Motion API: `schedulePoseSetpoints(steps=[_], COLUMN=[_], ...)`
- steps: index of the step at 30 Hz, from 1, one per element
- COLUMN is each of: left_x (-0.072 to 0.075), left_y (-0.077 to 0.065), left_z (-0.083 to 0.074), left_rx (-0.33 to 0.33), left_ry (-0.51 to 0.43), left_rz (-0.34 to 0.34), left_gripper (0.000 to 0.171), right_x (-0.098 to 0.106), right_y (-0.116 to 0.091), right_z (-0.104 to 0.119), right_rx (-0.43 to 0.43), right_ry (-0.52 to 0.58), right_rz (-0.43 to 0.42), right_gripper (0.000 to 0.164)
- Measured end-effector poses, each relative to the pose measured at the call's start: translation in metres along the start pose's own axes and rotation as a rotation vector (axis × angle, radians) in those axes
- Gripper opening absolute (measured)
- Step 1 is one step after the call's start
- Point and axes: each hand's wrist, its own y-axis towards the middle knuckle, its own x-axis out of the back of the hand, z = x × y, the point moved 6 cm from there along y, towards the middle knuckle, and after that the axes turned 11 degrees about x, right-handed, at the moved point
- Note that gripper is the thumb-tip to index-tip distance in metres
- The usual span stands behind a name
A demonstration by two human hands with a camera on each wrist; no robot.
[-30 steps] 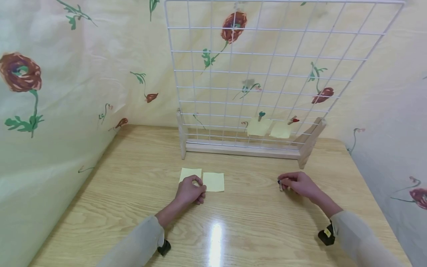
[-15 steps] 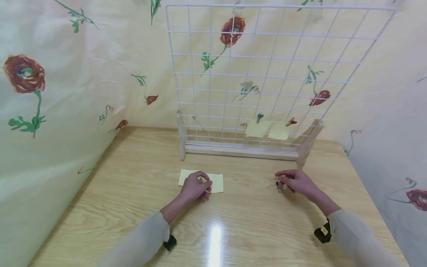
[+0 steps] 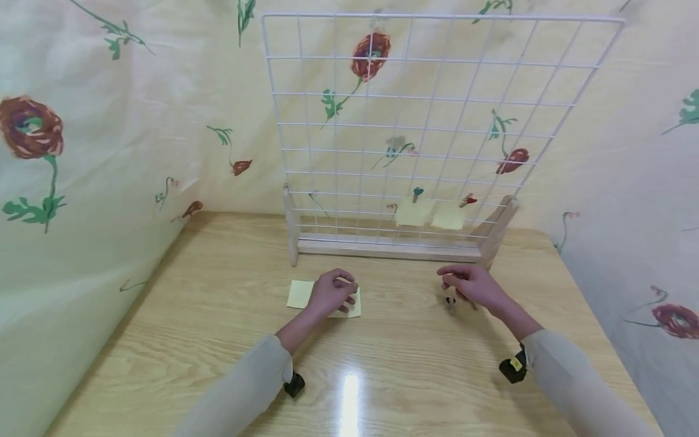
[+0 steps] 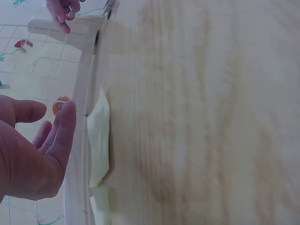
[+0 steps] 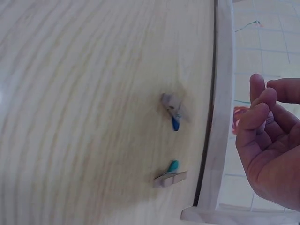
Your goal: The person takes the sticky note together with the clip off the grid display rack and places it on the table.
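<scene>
Two pale wooden clothespins [image 5: 173, 179] toward the surface's [image 3: 218, 261] right edge could scatter if the right hand [image 3: 474, 284], relaxed, seemingly empty like the left hand [image 3: 329, 293], dips.

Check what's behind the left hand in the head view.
Two yellow notes on the table partly show past the left hand; whatever its palm and fingers cover can't be seen.

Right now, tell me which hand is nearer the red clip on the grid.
Right: the right hand is in front of the red clip; the left hand is farther off, to the clip's left.
</scene>
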Motion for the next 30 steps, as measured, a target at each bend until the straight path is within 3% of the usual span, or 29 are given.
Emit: schedulePoseSetpoints(steps=[11, 18, 25, 30], left_x=[-0.009, -0.019, -0.029, -0.036], left_y=[0.016, 0.026, 0.034, 0.041], left_z=[-0.024, -0.041, -0.058, -0.07], left_rx=[-0.032, -0.017, -0.068, -0.088], left_ry=[-0.078, -0.167, -0.181, -0.18], left_rz=[0.015, 0.018, 0.022, 0.025], left_gripper=[0.03, 0.026, 0.019, 0.025], right_x=[0.004, 0.008, 0.017, 0.021], right_y=[0.025, 0.042, 0.053, 0.062], right_z=[0.031, 0.049, 0.067, 0.079], right_rx=[0.085, 0.125, 0.135, 0.127], right_ry=[0.034, 0.018, 0.022, 0.037], right_rz=[-0.083, -0.159, -0.251, -0.303], right_gripper=[0.036, 0.034, 0.037, 0.041])
